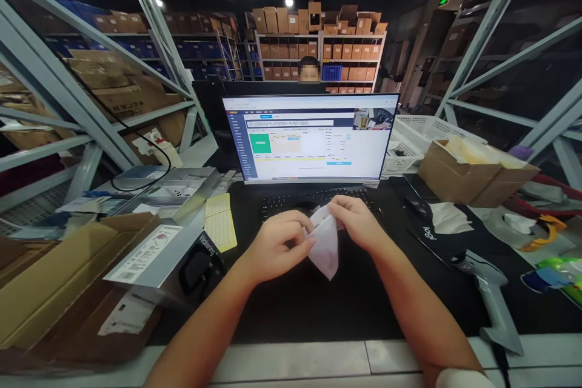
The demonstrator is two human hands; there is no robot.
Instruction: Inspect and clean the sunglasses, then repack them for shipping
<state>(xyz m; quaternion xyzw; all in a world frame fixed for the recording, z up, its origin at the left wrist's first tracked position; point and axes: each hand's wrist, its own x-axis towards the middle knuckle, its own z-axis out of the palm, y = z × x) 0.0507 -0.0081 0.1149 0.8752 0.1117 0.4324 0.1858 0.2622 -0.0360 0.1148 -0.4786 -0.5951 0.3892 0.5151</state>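
A small whitish bag (325, 251), thin and crumpled, hangs over the black mat (291, 309) in front of the keyboard. My left hand (282, 242) pinches its left side between thumb and fingers. Its top right corner is gripped by the closed fingertips of my right hand (357, 218). The lower part of the bag tapers to a point and hangs free. Whatever may be inside it cannot be made out. Behind my hands, the black keyboard (273, 205) is partly covered.
A lit monitor (300, 151) stands behind the keyboard. To the left are an open cardboard box (68, 279), a grey box (145, 254) and a yellow label sheet (220, 221). A barcode scanner (491, 297), mouse (417, 209) and cardboard box (459, 173) are on the right. Someone sits beyond the monitor.
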